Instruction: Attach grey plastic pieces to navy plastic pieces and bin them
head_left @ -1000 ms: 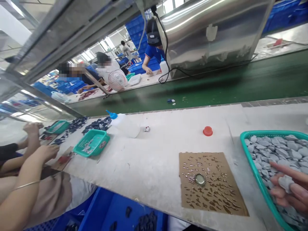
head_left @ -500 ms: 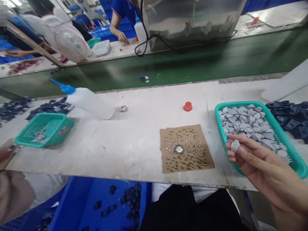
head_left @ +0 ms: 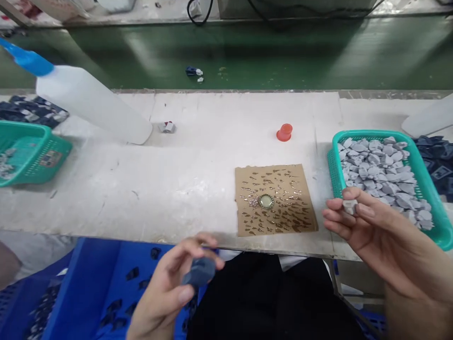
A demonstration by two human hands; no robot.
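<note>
In the head view, our right hand (head_left: pixel 357 222) sits at the right of the frame, just in front of the bench edge. Its fingers (head_left: pixel 366 209) curl closed around a small pale grey piece (head_left: pixel 349 206), which is pinched between thumb tip and fingertips, at the top of the hand.

Our left hand (head_left: pixel 166 293) is low in the frame, left of centre, below the bench edge. Its thumb and fingers close on a dark grey-blue piece (head_left: pixel 198 273), which sticks out to the right of the fingertips.

Just behind the right hand, at the right edge, a teal basket (head_left: pixel 334 165) lies on the white bench (head_left: pixel 177 179), filled with a heap of pale grey pieces (head_left: pixel 382 170). Beyond it, at the far right, we see dark blue parts (head_left: pixel 439 156) loose on the bench.

At the left edge a second teal basket (head_left: pixel 38 158) holds a few small items. In the lower left, a blue crate (head_left: pixel 92 283) contains scattered dark pieces.

In the middle lies a brown card (head_left: pixel 283 212) with a round metal cap (head_left: pixel 266 201) on it. Above it stands a small red cap (head_left: pixel 284 132). A white squeeze bottle (head_left: pixel 88 101) with a blue nozzle lies in the upper left.
</note>
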